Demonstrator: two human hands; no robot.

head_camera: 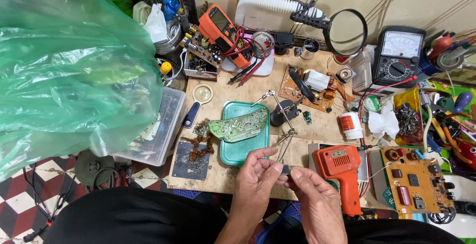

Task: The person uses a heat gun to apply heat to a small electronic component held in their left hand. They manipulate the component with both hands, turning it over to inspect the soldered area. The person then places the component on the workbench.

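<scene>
Small dark component (285, 169), pinched between left hand (255, 172) and right hand (312, 194), sits low over the desk (248, 92) edge, likely for inspection. Beyond: green tray (233, 150) carrying a circuit board (238, 127), then orange soldering gun (342, 167).

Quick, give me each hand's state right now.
Left hand: fingertips closed on a small dark part.
Right hand: fingertips pinch the same small dark part.

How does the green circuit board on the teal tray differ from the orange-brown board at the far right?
The green circuit board lies on the teal tray, solder side up, with a curved outline. The orange-brown board is rectangular and shows its components, lying beside the orange soldering gun. Neither hand touches them.
</scene>
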